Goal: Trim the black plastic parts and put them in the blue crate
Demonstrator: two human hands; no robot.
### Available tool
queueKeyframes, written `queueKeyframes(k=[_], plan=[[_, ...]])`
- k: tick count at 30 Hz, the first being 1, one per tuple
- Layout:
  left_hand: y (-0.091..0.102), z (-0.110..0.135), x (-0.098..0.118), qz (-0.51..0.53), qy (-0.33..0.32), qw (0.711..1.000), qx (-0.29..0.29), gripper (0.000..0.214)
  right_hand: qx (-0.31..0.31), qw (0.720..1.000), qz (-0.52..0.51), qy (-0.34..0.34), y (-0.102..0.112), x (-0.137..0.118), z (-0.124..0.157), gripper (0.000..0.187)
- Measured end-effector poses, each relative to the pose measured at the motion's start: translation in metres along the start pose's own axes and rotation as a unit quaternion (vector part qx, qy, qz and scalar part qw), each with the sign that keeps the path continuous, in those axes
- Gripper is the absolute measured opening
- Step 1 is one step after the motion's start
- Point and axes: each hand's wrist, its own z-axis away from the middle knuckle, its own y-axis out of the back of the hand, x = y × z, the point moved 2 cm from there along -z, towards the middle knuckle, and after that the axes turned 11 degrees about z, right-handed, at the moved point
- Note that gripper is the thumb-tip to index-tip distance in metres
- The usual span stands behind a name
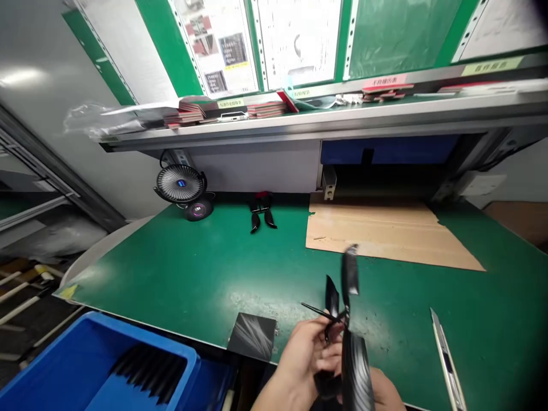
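Note:
A cluster of glossy black moulded plastic parts [357, 371] is held up over the front edge of the green table, joined by thin black stems. One lower piece is long, curved and finely ribbed; smaller blade-like pieces stick up above it. My left hand [306, 348] is closed on the thin stems at the middle of the cluster. Behind the ribbed piece, my right hand [383, 391] presses against the cluster from the right; its fingers are mostly hidden. A dark scratched square plate [252, 337] lies at the table edge, left of my left hand.
A utility knife [447, 359] lies on the table [205, 268] at right, blade out. Cardboard [385, 234], another black part [262, 211] and a small fan [181, 185] are farther back. A blue bin [92, 325] with black pieces stands front left. A shelf [274, 131] overhangs the back.

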Motion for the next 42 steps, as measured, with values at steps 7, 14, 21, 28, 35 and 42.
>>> queueKeyframes(k=[7,14,21,28,35,42], plan=[[0.006,0.002,0.047,-0.102,-0.205,0.972,-0.042,0.022,0.118,0.965,-0.227,-0.059,0.054,0.004,0.010,0.040],[0.000,0.002,0.037,-0.463,-0.241,0.848,-0.091,0.042,0.099,0.993,-0.065,0.004,0.095,-0.060,-0.020,0.035],[0.007,-0.002,0.047,-0.548,-0.308,0.776,-0.060,0.039,0.122,0.981,-0.143,-0.049,0.080,-0.057,-0.026,0.033],[-0.019,0.038,0.043,-0.751,-0.475,0.386,-0.247,0.018,0.126,0.918,-0.311,-0.212,0.061,-0.009,-0.041,0.028],[-0.024,0.039,0.044,-0.627,-0.417,0.637,-0.164,0.020,0.252,0.952,-0.076,-0.158,0.133,-0.016,-0.056,0.042],[-0.022,0.016,0.044,-0.230,-0.227,0.945,-0.050,0.038,0.324,0.920,0.191,-0.109,0.173,0.001,-0.095,0.017]])
